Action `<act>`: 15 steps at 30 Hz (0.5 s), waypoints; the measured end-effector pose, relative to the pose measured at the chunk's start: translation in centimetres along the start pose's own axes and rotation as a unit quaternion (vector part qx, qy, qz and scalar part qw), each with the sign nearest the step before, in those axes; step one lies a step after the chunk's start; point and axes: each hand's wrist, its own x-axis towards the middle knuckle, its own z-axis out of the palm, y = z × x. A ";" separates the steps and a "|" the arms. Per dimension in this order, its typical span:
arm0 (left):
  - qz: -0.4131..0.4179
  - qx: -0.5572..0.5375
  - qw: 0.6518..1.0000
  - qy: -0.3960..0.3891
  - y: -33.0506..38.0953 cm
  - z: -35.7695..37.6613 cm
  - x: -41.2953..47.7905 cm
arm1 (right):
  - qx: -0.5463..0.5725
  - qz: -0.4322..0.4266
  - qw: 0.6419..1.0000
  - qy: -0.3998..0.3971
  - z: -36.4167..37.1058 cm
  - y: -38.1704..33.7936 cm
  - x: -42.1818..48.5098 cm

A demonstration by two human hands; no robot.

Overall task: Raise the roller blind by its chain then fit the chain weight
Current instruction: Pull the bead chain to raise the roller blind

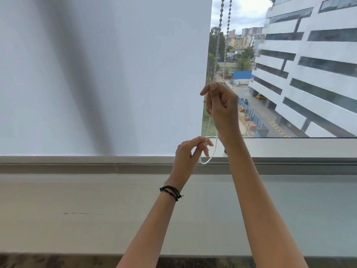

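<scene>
A white roller blind [108,74] hangs fully down over the left part of the window, its bottom edge level with the frame. A white bead chain [219,39] drops in two strands just right of the blind and ends in a loop near the frame. My right hand [222,105] is up high, fingers pinched around the chain strands. Lower down, my left hand [190,151] pinches one strand just above the bottom loop. A black bracelet sits on my left wrist. No chain weight shows in view.
A grey window frame [289,161] and a wide pale sill [77,209] run across below the blind. Through the bare glass on the right I see a white office building [309,64], trees and a street far below.
</scene>
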 end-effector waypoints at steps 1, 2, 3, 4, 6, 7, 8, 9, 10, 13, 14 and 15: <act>-0.001 0.003 1.000 -0.003 -0.2 -0.1 -0.1 | -0.004 0.003 1.000 0.001 0.0 0.2 -0.2; -0.003 0.005 1.000 -0.005 -0.4 -0.1 -0.1 | -0.006 0.006 1.000 0.003 0.0 0.3 -0.4; -0.003 0.004 1.000 -0.008 -0.6 -0.1 -0.2 | -0.007 0.008 1.000 0.004 0.0 0.5 -0.6; -0.003 0.001 1.000 -0.012 -0.8 -0.1 -0.3 | -0.009 0.010 1.000 0.005 0.0 0.6 -0.9; -0.006 -0.009 1.000 -0.022 -1.0 0.1 -0.7 | -0.016 0.017 1.000 0.005 0.0 0.9 -1.4; -0.006 -0.014 1.000 -0.026 -1.2 0.1 -0.8 | -0.019 0.023 1.000 0.006 0.0 1.0 -1.6; -0.002 -0.020 0.999 -0.028 -1.5 0.2 -0.9 | -0.020 0.030 0.999 0.006 0.0 1.2 -1.9; 0.003 -0.026 0.999 -0.028 -1.8 0.3 -1.0 | -0.020 0.035 0.999 0.005 0.0 1.4 -2.1; 0.008 -0.030 0.999 -0.026 -2.0 0.4 -1.1 | -0.018 0.039 0.999 0.005 0.0 1.6 -2.3; 0.013 -0.030 0.999 -0.021 -2.5 0.4 -1.5 | -0.015 0.048 0.999 0.001 -0.1 2.1 -2.9; 0.015 -0.024 0.999 -0.020 -2.8 0.4 -1.6 | -0.016 0.051 0.999 0.000 -0.2 2.2 -3.1; 0.016 -0.013 1.000 -0.022 -3.2 0.4 -1.6 | -0.017 0.054 0.998 0.001 -0.2 2.3 -3.2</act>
